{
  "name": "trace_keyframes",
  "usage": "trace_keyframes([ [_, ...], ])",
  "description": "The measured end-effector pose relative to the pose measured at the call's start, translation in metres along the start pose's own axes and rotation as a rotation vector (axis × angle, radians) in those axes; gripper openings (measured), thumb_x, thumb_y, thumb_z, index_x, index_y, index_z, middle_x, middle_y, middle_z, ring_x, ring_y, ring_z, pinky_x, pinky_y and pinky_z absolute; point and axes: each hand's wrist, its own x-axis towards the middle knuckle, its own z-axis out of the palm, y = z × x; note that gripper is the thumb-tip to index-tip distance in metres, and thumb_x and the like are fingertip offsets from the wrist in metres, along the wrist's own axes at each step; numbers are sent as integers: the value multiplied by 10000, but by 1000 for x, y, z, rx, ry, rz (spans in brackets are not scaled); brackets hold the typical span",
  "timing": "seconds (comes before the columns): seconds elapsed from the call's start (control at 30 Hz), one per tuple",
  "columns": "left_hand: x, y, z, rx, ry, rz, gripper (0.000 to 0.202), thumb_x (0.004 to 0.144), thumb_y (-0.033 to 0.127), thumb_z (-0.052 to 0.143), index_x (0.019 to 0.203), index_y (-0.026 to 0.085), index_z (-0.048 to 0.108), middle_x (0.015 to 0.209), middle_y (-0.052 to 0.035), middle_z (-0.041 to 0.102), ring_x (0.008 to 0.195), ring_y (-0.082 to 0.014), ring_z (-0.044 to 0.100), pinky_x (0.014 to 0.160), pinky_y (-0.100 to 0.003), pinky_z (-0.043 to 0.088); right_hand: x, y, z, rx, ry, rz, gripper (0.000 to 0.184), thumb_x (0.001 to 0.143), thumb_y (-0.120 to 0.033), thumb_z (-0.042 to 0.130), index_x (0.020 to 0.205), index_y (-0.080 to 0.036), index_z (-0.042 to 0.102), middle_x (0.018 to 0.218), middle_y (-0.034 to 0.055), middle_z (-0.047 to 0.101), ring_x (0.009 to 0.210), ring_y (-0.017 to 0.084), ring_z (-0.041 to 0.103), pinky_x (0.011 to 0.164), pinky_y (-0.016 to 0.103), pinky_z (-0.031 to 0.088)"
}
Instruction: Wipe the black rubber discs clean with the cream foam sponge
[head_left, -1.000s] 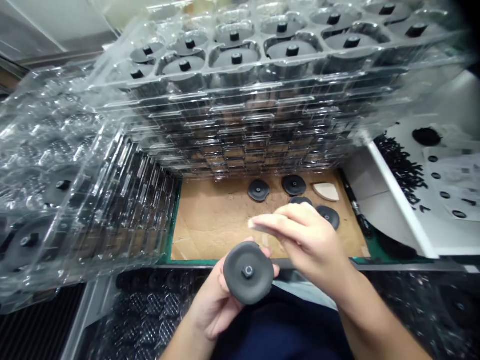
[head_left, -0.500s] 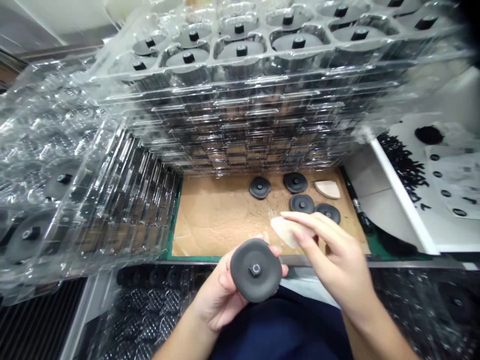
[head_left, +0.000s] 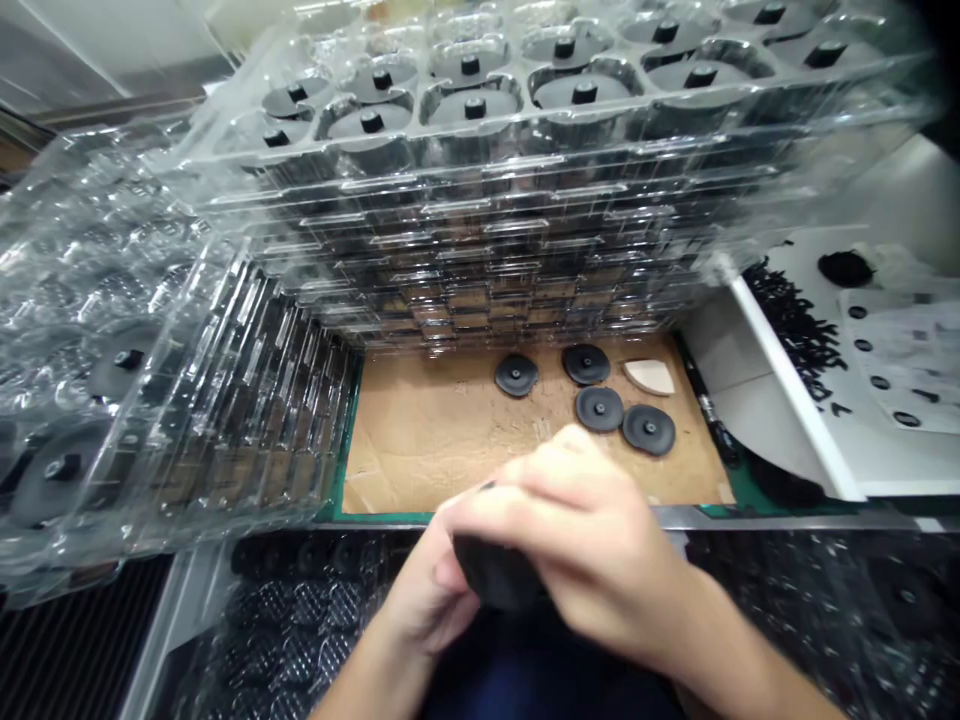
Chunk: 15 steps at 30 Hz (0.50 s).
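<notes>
While the left hand (head_left: 431, 585) grips a black disc (head_left: 495, 575) from the left side, the right hand (head_left: 592, 530) bends over it, fingers curled together and hiding much of its face; whether those fingers pinch anything, I cannot tell. The held disc is just in front of the near edge of a green bench top (head_left: 754, 487). Beyond the hands, four similar discs (head_left: 599, 409) lie on a sheet of cardboard (head_left: 427, 430), knobs up, with a cream pad (head_left: 649, 377) to their right. Behind the cardboard rises a tall stack of clear trays (head_left: 517, 215), discs filling the top one. Another tray stack (head_left: 255, 370) stands at left; small black pieces (head_left: 795, 325) lie heaped at right.
</notes>
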Motion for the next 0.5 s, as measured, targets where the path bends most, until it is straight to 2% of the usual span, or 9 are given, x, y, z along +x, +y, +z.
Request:
trace_keyframes([
  [0.03, 0, 2, 1, -106, -101, -1, 623, 394, 440, 863, 922, 140, 726, 830, -44, 725, 866, -229, 672, 782, -279, 545, -2, 2, -4, -16, 23, 77, 286, 925, -111, 407, 1001, -205, 666, 796, 3, 676, 708, 126, 575, 666, 305, 354],
  [0.07, 0, 3, 2, -75, -170, 3, 626, 402, 445, 861, 938, 154, 724, 889, -46, 731, 852, -211, 677, 785, -261, 535, -4, 4, -8, -31, 44, 135, 292, 906, -77, 422, 1018, -201, 662, 849, 12, 689, 746, 132, 590, 687, 307, 368],
  [0.13, 0, 5, 3, -125, -269, 28, 560, 502, 420, 838, 986, 167, 712, 962, -46, 730, 850, -184, 682, 800, -241, 517, -11, 9, -12, 2, 122, 216, 305, 888, -57, 464, 1054, -230, 653, 918, 7, 701, 805, 143, 611, 720, 304, 403],
  [0.2, 1, 4, 2, -181, -303, 46, 527, 548, 413, 818, 1013, 195, 701, 1000, -30, 730, 881, -182, 686, 832, -239, 503, -21, 18, -4, 84, 286, 318, 265, 891, -123, 515, 1063, -270, 653, 964, 0, 703, 831, 152, 622, 709, 290, 446],
  [0.27, 2, 2, -2, -213, -319, 44, 563, 545, 416, 816, 1055, 220, 683, 1047, -25, 728, 925, -199, 686, 859, -254, 495, -36, 34, 14, 119, 406, 498, 213, 898, -221, 530, 1055, -270, 665, 994, 14, 701, 816, 159, 629, 653, 272, 476],
  [0.3, 3, 1, -3, -228, -324, 41, 577, 547, 418, 814, 1074, 232, 673, 1069, -25, 725, 941, -207, 685, 871, -264, 492, -44, 45, 26, 104, 415, 582, 210, 897, -260, 526, 1042, -253, 677, 986, 28, 705, 792, 162, 634, 631, 271, 485],
  [0.33, 3, 0, -5, -239, -325, 40, 580, 551, 416, 813, 1084, 238, 668, 1080, -26, 723, 948, -211, 684, 876, -270, 491, -53, 57, 38, 86, 371, 643, 222, 893, -286, 519, 1025, -236, 690, 965, 40, 712, 769, 166, 640, 627, 275, 493],
  [0.4, 4, -1, -8, -251, -310, 38, 561, 567, 402, 812, 1083, 236, 668, 1078, -31, 723, 953, -211, 684, 876, -270, 490, -69, 80, 59, 86, 269, 679, 213, 856, -298, 546, 938, -223, 727, 872, 43, 733, 722, 176, 656, 641, 292, 510],
  [0.5, 5, -2, -9, -259, -291, 30, 540, 573, 374, 818, 1075, 237, 674, 1076, -30, 722, 969, -214, 678, 874, -266, 492, -79, 94, 65, 102, 221, 677, 182, 816, -289, 581, 861, -223, 744, 816, 37, 744, 718, 193, 677, 645, 303, 525],
])
